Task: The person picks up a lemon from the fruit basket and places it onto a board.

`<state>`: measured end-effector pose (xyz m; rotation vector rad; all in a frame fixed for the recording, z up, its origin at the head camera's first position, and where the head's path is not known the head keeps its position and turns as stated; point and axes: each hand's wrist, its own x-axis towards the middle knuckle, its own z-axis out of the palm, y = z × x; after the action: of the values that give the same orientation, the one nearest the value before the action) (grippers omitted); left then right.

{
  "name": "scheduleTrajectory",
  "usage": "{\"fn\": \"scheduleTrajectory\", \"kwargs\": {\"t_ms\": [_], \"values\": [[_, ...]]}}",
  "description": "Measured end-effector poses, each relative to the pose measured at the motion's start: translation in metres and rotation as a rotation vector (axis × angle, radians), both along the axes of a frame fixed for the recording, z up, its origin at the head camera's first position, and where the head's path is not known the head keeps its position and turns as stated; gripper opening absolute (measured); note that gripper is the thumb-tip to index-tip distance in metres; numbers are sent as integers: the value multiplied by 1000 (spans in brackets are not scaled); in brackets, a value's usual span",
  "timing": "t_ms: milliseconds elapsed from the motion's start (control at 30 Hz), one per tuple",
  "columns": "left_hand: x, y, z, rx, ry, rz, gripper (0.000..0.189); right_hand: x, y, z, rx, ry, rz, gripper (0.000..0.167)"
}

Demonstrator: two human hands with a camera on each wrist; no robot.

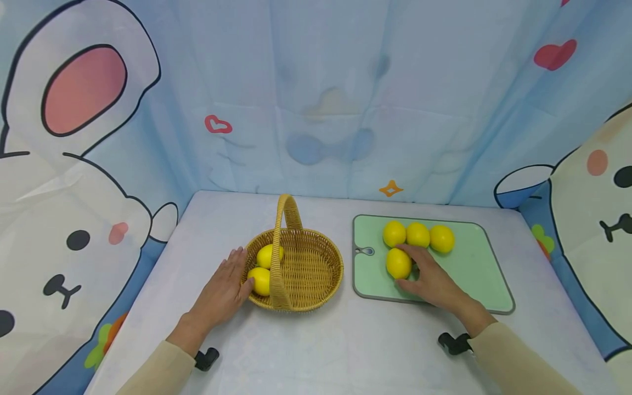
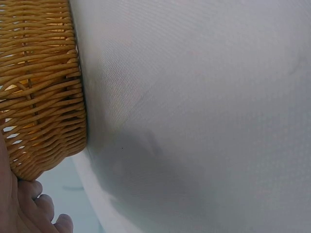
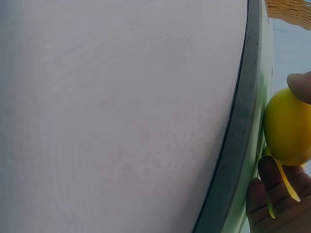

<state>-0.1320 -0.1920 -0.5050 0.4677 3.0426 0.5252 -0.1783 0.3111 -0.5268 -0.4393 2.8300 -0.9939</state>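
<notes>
A round wicker basket [image 1: 308, 296] with a tall arched handle holds two yellow lemons [image 1: 260, 281] on its left side. Flat along the basket's left outer wall lies my left hand [image 1: 219, 291], fingers extended and thumb at the rim by the nearer lemon. In the left wrist view its fingertips show beside the woven wall [image 2: 43, 92]. My right hand [image 1: 432, 278] has thumb and fingers around a lemon [image 1: 398, 264] at the green cutting board [image 1: 474, 274]. The right wrist view shows this lemon [image 3: 286, 128] between thumb and fingers, close over the board.
Three more lemons [image 1: 417, 235] sit in a row on the board behind the held one. The board has a grey edge and a small printed mark [image 1: 365, 250] at its left. A pale cloth [image 1: 316, 351] covers the table, and a patterned curtain [image 1: 321, 109] hangs behind.
</notes>
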Motion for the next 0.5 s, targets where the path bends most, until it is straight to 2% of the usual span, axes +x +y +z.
{"fn": "scheduleTrajectory", "kwargs": {"t_ms": [500], "values": [[-1, -1, -2, 0, -1, 0, 76, 0, -2, 2, 5, 31, 6, 84]]}}
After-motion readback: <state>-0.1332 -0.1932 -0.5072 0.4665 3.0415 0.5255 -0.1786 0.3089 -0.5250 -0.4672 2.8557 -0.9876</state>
